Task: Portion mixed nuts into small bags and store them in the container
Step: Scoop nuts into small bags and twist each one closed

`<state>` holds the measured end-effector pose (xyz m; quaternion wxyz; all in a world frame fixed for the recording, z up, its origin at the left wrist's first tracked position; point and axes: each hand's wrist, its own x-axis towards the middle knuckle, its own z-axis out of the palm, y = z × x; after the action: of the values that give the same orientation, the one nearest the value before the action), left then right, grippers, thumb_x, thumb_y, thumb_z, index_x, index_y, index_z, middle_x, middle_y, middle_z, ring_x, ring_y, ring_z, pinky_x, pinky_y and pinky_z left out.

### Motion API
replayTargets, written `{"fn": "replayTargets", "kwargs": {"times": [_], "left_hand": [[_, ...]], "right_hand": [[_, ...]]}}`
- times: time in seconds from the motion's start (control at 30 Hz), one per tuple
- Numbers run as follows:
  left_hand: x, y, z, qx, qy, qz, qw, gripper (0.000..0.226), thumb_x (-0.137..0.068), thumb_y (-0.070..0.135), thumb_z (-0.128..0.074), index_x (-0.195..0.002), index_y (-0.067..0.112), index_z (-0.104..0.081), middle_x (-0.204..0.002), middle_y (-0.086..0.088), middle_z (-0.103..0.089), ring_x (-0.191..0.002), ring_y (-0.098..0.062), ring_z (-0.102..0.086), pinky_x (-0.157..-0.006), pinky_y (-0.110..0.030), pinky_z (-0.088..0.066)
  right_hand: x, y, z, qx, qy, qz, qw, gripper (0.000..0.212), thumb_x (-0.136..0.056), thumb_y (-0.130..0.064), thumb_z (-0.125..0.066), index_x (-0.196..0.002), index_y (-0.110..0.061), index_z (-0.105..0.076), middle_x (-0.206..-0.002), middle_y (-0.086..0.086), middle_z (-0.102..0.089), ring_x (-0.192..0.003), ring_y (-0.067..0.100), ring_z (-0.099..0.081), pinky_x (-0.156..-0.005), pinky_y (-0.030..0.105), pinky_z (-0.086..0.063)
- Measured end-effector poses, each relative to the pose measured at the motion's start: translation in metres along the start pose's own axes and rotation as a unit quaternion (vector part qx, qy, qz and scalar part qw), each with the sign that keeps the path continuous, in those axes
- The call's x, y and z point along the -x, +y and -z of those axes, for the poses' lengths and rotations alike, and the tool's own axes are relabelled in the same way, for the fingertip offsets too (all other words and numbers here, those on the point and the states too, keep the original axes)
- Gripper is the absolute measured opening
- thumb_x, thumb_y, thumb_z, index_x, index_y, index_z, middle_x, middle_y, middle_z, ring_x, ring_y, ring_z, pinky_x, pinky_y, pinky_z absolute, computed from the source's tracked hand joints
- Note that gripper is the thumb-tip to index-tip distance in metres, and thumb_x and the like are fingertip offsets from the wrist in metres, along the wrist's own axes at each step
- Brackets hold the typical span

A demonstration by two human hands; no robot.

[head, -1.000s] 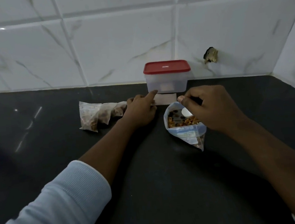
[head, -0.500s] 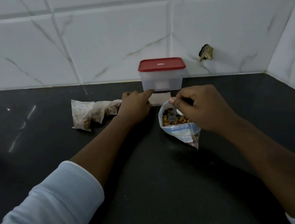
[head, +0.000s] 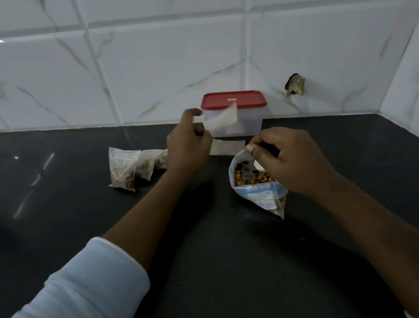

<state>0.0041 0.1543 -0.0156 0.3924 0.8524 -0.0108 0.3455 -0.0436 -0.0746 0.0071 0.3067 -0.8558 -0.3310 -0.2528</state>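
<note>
Bench (head: 213, 272): container (head: 251, 127), lid on, at back edge. Mid-bench, my right hand (head: 289, 162) pinches the open nut bag (head: 260, 196) by its rim. Filled bags (head: 128, 169) lie left. Left hand (head: 187, 150) pinches an empty small bag (head: 221, 122) aloft.

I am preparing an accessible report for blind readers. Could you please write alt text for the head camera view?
A person's left hand holds up an empty small bag in front of a closed red-lidded container, while the right hand pinches the rim of an open bag of mixed nuts on a dark counter. Filled small bags lie at the left.
</note>
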Motion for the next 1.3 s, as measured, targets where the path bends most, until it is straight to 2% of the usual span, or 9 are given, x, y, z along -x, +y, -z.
{"fn": "replayTargets", "kwargs": {"times": [0.13,0.23,0.47,0.63,0.73,0.87,0.97,1.1,1.3], "left_hand": [[0.015,0.030,0.030,0.391,-0.014,0.250,0.885,0.052,-0.088,0.002,-0.075,-0.131,0.018,-0.051,-0.079,-0.003,-0.070,-0.068,-0.012,-0.063,-0.060,-0.027,-0.051],[0.027,0.038,0.035,0.479,-0.143,0.360,0.787,0.024,-0.090,0.005,-0.072,-0.111,0.013,-0.063,-0.083,-0.005,-0.070,-0.076,-0.017,-0.067,-0.070,-0.033,-0.056],[0.027,0.046,0.044,0.512,-0.265,0.361,0.733,0.053,-0.080,0.011,-0.074,-0.133,0.010,-0.068,-0.093,-0.006,-0.071,-0.076,-0.014,-0.067,-0.077,-0.032,-0.056],[0.033,0.057,0.043,0.541,-0.299,0.351,0.704,0.025,-0.092,0.012,-0.067,-0.116,0.011,-0.073,-0.094,-0.006,-0.071,-0.084,-0.016,-0.068,-0.079,-0.032,-0.057],[0.037,0.065,0.044,0.542,-0.288,0.328,0.718,0.018,-0.095,0.019,-0.067,-0.109,0.009,-0.072,-0.089,-0.005,-0.073,-0.082,-0.016,-0.070,-0.077,-0.032,-0.055],[0.039,0.066,0.037,0.439,-0.095,0.211,0.868,0.018,-0.102,0.013,-0.061,-0.120,0.010,-0.064,-0.088,-0.005,-0.070,-0.071,-0.009,-0.065,-0.061,-0.025,-0.051],[0.037,0.062,0.038,0.348,-0.047,0.111,0.930,0.030,-0.100,0.017,-0.067,-0.129,0.020,-0.059,-0.117,-0.001,-0.066,-0.097,-0.010,-0.067,-0.073,-0.019,-0.056],[0.033,0.057,0.042,0.334,-0.207,0.099,0.914,0.036,-0.094,0.015,-0.075,-0.128,0.012,-0.064,-0.115,-0.007,-0.072,-0.107,-0.019,-0.071,-0.087,-0.026,-0.058],[0.027,0.051,0.042,0.428,-0.115,0.179,0.879,0.023,-0.087,-0.002,-0.078,-0.107,0.005,-0.070,-0.086,-0.008,-0.072,-0.085,-0.017,-0.072,-0.078,-0.028,-0.061]], "right_hand": [[0.000,0.002,-0.003,0.044,0.042,0.018,0.998,0.027,-0.098,-0.021,-0.068,-0.124,-0.017,-0.067,-0.115,-0.007,-0.062,-0.109,0.005,-0.048,-0.089,0.015,-0.037],[0.000,0.000,-0.003,0.072,0.051,0.028,0.996,0.037,-0.095,-0.021,-0.071,-0.131,-0.018,-0.063,-0.130,-0.001,-0.057,-0.122,0.012,-0.042,-0.099,0.017,-0.030],[-0.001,-0.008,0.001,-0.001,0.027,0.072,0.997,0.031,-0.097,-0.018,-0.072,-0.126,-0.014,-0.065,-0.124,-0.002,-0.064,-0.119,0.005,-0.056,-0.100,0.013,-0.044],[0.001,-0.015,-0.004,-0.072,0.067,0.073,0.992,0.025,-0.097,-0.012,-0.072,-0.122,-0.007,-0.071,-0.115,-0.001,-0.071,-0.110,0.009,-0.067,-0.095,0.028,-0.055],[0.002,-0.018,-0.007,-0.130,0.090,0.035,0.987,0.023,-0.098,-0.008,-0.070,-0.120,-0.006,-0.074,-0.110,0.000,-0.075,-0.103,0.009,-0.071,-0.089,0.030,-0.059],[0.001,-0.020,-0.009,-0.285,0.130,-0.114,0.943,0.017,-0.098,-0.007,-0.068,-0.109,-0.015,-0.078,-0.098,-0.002,-0.079,-0.095,0.014,-0.075,-0.085,0.037,-0.063],[-0.001,-0.013,-0.010,-0.356,0.118,-0.180,0.909,0.016,-0.100,-0.009,-0.065,-0.109,-0.012,-0.078,-0.102,0.005,-0.079,-0.099,0.025,-0.076,-0.088,0.049,-0.062],[-0.001,-0.013,-0.011,-0.343,0.119,-0.181,0.914,0.015,-0.099,-0.007,-0.066,-0.107,-0.011,-0.077,-0.098,0.002,-0.079,-0.095,0.019,-0.076,-0.084,0.037,-0.063],[-0.004,-0.009,-0.008,-0.285,0.164,-0.180,0.927,0.019,-0.099,-0.009,-0.067,-0.098,-0.026,-0.075,-0.092,-0.009,-0.077,-0.089,0.005,-0.073,-0.076,0.018,-0.056]]}}
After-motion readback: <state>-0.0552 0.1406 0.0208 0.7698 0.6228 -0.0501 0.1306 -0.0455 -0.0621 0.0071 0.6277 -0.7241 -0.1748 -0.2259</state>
